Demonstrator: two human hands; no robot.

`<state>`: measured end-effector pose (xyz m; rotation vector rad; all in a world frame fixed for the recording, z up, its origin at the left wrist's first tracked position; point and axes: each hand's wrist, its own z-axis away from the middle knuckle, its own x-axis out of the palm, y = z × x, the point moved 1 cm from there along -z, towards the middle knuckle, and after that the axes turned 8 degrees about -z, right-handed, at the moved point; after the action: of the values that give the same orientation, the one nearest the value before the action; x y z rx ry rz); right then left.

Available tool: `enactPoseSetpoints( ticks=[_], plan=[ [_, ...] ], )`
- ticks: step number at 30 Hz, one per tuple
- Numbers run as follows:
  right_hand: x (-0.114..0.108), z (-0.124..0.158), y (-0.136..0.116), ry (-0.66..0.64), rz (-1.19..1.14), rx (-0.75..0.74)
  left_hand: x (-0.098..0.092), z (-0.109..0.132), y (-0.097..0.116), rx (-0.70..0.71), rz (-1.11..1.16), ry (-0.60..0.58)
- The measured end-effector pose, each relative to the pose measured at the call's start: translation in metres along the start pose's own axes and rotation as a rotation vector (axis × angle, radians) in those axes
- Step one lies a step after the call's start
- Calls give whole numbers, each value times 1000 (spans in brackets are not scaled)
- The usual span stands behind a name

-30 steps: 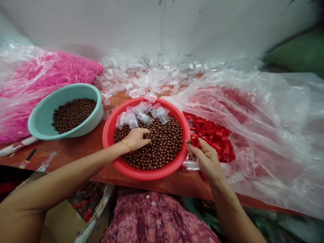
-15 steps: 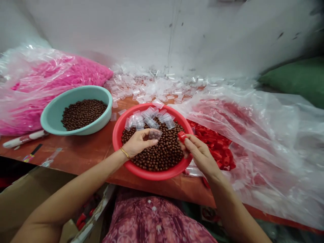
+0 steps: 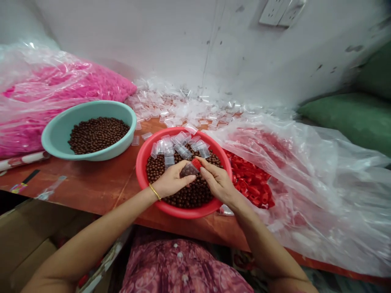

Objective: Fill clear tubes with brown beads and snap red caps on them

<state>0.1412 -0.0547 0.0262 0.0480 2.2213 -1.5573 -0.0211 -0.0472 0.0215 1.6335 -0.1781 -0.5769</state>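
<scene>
In left hand [image 3: 170, 183] a clear capsule [image 3: 187, 170], in right hand [image 3: 218, 185] a red cap [image 3: 197, 163]

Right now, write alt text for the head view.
The left hand pinches a small clear tube and the right hand holds a red cap against it, over a red basin of brown balls.

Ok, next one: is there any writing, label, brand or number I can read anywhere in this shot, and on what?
No text can be read here.
White tube at the left edge of the table: red print, too blurred to read.
Small strip on the table: coloured marks, too small to read.
Clear capsule in the left hand, red cap in the right hand: no print shows.
</scene>
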Motion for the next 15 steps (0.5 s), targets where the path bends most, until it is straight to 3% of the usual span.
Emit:
enactPoseSetpoints(
  ticks=[8,15],
  plan=[
    [5,1,1,-85,61,-22,-1,3,-7,-21,-251,98],
    [7,6,5,-129,306,-141,1,6,0,-59,-388,122]
  ],
)
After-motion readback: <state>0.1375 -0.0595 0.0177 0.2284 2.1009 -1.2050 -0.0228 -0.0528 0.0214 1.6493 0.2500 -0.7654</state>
